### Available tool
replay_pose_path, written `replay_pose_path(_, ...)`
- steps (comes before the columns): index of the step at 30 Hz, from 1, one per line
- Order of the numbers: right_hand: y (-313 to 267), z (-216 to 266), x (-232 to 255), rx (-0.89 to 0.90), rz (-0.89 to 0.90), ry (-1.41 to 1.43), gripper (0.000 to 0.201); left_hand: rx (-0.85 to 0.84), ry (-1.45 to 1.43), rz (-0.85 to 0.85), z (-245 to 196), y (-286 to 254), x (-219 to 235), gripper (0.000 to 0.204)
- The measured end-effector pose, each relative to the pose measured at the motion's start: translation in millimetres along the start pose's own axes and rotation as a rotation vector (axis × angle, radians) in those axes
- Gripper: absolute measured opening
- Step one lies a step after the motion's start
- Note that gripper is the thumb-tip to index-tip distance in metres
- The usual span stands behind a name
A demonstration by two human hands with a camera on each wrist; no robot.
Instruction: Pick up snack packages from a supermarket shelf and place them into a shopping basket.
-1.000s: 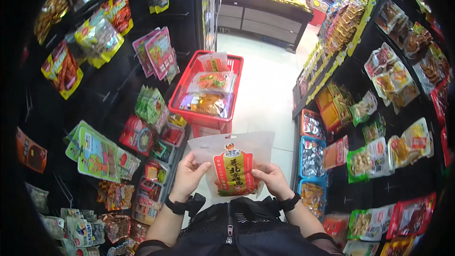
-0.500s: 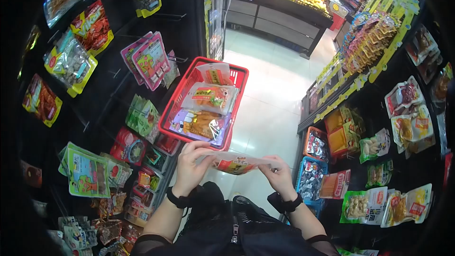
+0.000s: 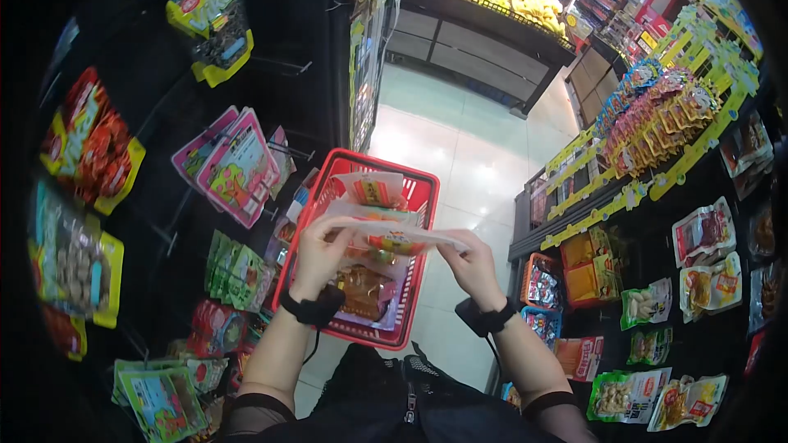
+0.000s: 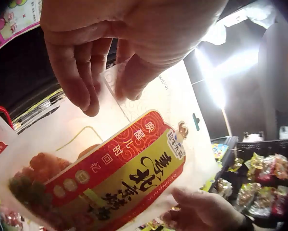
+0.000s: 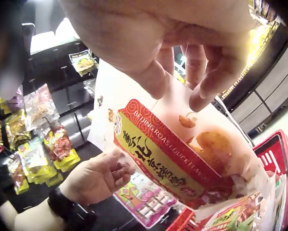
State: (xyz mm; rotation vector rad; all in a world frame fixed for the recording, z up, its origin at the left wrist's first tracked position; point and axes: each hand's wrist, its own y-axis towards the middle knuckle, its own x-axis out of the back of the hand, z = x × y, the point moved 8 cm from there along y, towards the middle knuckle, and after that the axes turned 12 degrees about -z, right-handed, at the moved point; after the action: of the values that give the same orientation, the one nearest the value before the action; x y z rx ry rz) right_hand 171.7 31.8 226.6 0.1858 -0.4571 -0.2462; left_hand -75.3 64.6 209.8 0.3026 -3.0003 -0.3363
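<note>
Between my two hands is a flat white packet (image 3: pixel 392 238) of roast-duck-flavour snack, tilted so that its top edge faces me in the head view. My left hand (image 3: pixel 318 258) pinches one side edge, thumb against fingers. The opposite edge is held the same way by my right hand (image 3: pixel 476 272). Its red and yellow label (image 5: pixel 168 154) shows in both wrist views. Below the packet stands a red shopping basket (image 3: pixel 386 166), partly covered by the packet and my left hand. Inside it lie a similar white packet (image 3: pixel 373 189) and a purple-edged bag of brown food (image 3: pixel 361 291).
Black racks with hanging snack bags line both sides, pink packs (image 3: pixel 240 168) on the left and white-and-green bags (image 3: pixel 628 396) on the right. Ahead, a produce stand (image 3: pixel 484 41) crosses the end of the pale tiled floor (image 3: pixel 451 148).
The packet has tipped from face-up to nearly edge-on and moved forward over the basket. Both hands keep hold of it. The basket appears nearer to me in the head view.
</note>
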Motion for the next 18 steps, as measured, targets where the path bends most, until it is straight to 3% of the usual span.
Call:
replay_pose_path(4, 56, -32, -42, 0.083, -0.047, 0.065, 0.024, -0.008, -0.006, 0.032, 69, 58, -12, 0.014)
replay_pose_path(6, 70, -49, -57, 0.061, -0.049, 0.066, 0.025, 0.122, -0.151, -0.001, 100, 74, -17, 0.026)
replay_pose_path(7, 72, -64, -64, 0.004, -0.031, 0.026, 0.025, 0.211, -0.144, 0.038, 114, 75, -21, 0.039)
replay_pose_path(10, 73, -96, -80, -0.144, -0.002, 0.005, 0.024, 0.287, -0.154, 0.035, 144, 75, -31, 0.046)
replay_pose_path(12, 76, -98, -86, -0.086, -0.023, -0.029, 0.024, 0.288, -0.156, 0.042, 156, 77, -37, 0.044)
replay_pose_path(14, 79, -96, -91, -0.048, -0.013, -0.029, 0.024, 0.133, 0.009, 0.113, 153, 82, -46, 0.047)
replay_pose_path(16, 78, -92, -91, -0.064, 0.009, -0.023, 0.025, 0.115, 0.075, 0.141, 153, 84, -52, 0.051)
replay_pose_path(18, 73, -86, -87, -0.080, 0.025, -0.019, 0.026, -0.269, 0.449, 0.179, 134, 84, -62, 0.053)
